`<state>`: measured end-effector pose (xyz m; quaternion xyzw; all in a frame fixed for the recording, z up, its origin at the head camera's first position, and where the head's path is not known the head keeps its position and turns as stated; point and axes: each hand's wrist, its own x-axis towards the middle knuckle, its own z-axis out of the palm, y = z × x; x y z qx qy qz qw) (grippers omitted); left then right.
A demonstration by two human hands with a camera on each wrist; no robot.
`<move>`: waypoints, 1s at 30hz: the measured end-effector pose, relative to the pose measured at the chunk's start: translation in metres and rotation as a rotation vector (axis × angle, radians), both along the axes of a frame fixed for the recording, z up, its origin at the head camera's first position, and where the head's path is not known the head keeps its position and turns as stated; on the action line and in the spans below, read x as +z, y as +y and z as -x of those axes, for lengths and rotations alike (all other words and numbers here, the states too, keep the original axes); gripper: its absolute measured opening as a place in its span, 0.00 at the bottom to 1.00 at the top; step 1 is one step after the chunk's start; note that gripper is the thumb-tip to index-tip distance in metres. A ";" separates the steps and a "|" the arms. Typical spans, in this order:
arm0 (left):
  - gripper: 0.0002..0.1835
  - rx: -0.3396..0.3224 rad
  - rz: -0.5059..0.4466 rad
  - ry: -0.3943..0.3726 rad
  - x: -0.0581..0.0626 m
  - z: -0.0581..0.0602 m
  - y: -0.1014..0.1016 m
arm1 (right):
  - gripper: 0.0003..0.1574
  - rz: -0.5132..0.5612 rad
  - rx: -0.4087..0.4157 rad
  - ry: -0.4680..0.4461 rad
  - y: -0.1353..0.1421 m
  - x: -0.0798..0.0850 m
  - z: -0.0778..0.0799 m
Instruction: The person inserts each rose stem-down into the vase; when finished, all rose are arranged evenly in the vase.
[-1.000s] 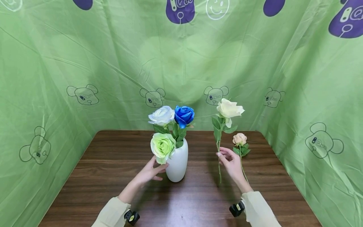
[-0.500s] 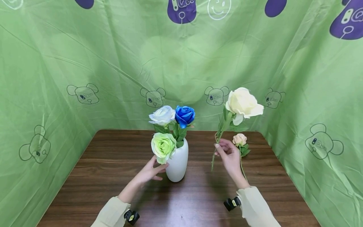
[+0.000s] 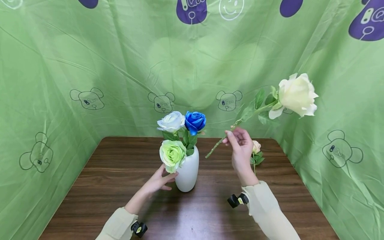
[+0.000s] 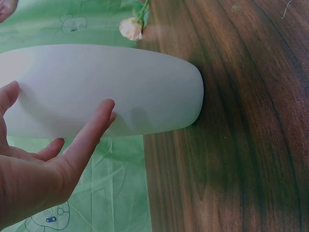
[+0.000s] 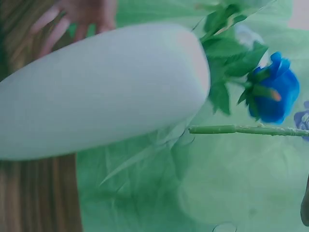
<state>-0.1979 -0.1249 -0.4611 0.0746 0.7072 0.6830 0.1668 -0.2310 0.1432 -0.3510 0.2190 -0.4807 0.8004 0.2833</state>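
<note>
My right hand (image 3: 242, 150) pinches the stem of a cream artificial rose (image 3: 297, 96), raised above the table and tilted with its bloom to the upper right. The stem's lower end (image 5: 212, 129) points toward the vase; in the right wrist view it shows beside the vase mouth. A white vase (image 3: 189, 173) stands upright, holding a green rose (image 3: 172, 154), a pale blue-white rose (image 3: 171, 122) and a blue rose (image 3: 195, 123). My left hand (image 3: 157, 181) rests at the vase's left side, its spread, fairly straight fingers (image 4: 91, 125) against the wall.
A small peach rose (image 3: 256, 146) lies on the wooden table (image 3: 120, 186) at the right, partly hidden behind my right hand. Green printed cloth (image 3: 192, 60) hangs around the back and sides. A black camera sits on each wrist.
My right hand has lifted the cream rose and tipped it, so the bloom swings up and right while the stem end turns toward the vase. The left hand and vase have stayed put.
</note>
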 end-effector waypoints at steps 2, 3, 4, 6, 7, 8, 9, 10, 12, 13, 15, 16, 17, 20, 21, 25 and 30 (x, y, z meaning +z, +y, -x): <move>0.34 0.002 0.000 -0.001 0.000 0.000 0.000 | 0.08 0.045 0.022 0.026 -0.005 0.007 0.002; 0.34 0.002 0.000 -0.001 0.000 0.000 0.000 | 0.09 0.067 0.035 0.036 -0.008 0.010 0.002; 0.34 0.002 0.001 -0.001 0.000 0.000 0.000 | 0.10 0.086 0.045 0.043 -0.010 0.013 0.003; 0.34 0.003 0.001 -0.001 0.000 0.000 0.000 | 0.10 0.110 0.060 0.051 -0.015 0.018 0.003; 0.34 0.003 0.000 0.000 0.000 0.000 0.000 | 0.11 0.117 0.064 0.054 -0.018 0.020 0.003; 0.34 0.004 0.000 0.000 0.000 0.000 0.000 | 0.11 0.124 0.072 0.057 -0.020 0.021 0.003; 0.34 0.003 -0.001 -0.001 0.000 0.000 0.000 | 0.11 0.124 0.075 0.061 -0.022 0.022 0.004; 0.34 0.003 -0.001 -0.002 0.000 0.000 0.000 | 0.11 0.117 0.075 0.062 -0.024 0.023 0.004; 0.34 0.002 -0.004 -0.001 0.000 0.000 0.000 | 0.10 0.085 0.072 0.064 -0.028 0.022 0.005; 0.34 0.001 -0.005 -0.002 -0.001 0.000 0.000 | 0.10 0.066 0.074 0.064 -0.031 0.022 0.005; 0.34 -0.001 -0.005 0.000 -0.001 0.000 0.000 | 0.09 0.014 0.078 0.058 -0.035 0.019 0.006; 0.34 -0.001 -0.003 0.001 -0.001 0.000 0.000 | 0.08 -0.018 0.080 0.051 -0.038 0.018 0.005; 0.34 -0.001 -0.003 0.002 0.000 0.000 0.000 | 0.08 -0.053 0.082 0.043 -0.041 0.016 0.005; 0.34 -0.001 -0.002 0.006 0.000 0.000 0.000 | 0.07 -0.164 0.073 0.003 -0.049 0.014 0.001; 0.34 -0.001 -0.001 0.006 0.000 0.000 0.000 | 0.06 -0.210 0.057 -0.010 -0.052 0.013 -0.001; 0.33 -0.002 0.000 0.009 0.000 0.000 0.000 | 0.07 -0.399 -0.022 -0.055 -0.061 0.010 -0.011; 0.34 -0.001 0.004 0.009 0.000 0.001 0.000 | 0.06 -0.569 -0.074 -0.094 -0.065 -0.003 -0.017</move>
